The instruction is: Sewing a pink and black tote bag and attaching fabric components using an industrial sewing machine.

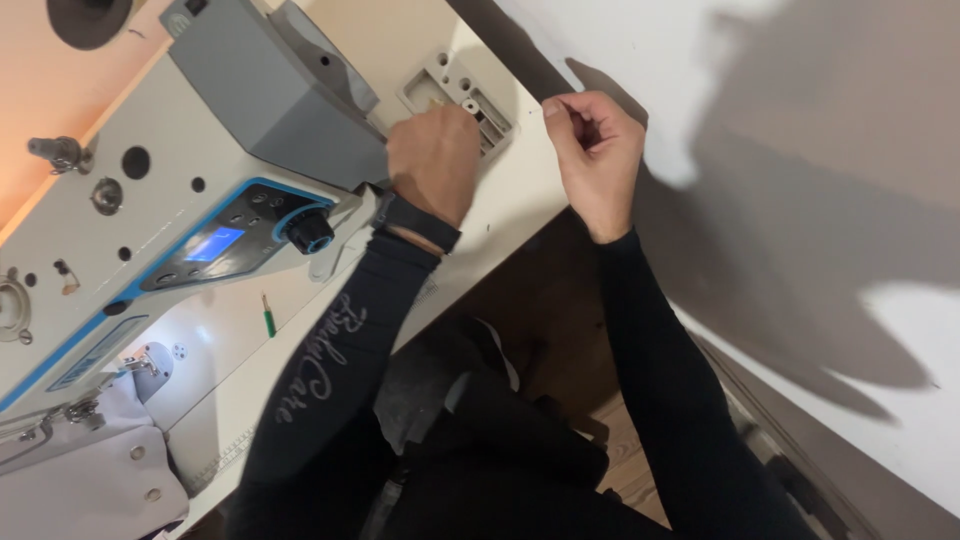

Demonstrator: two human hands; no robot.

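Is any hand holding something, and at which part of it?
It cannot be told: both the left hand and the right hand are closed, but nothing visible shows between the fingers.

The person is wearing a snug black long-sleeved top, the sleeves running all the way down to both wrists. Pale cursive lettering is trailing lengthwise along the left sleeve [325, 370]. A dark band with a thin light edge is wrapping the wrist just behind the left hand [432, 160]. The right sleeve [660, 380] is showing plain black, ending right behind the bare right hand [592, 160]. Dark clothing is covering the lap below.
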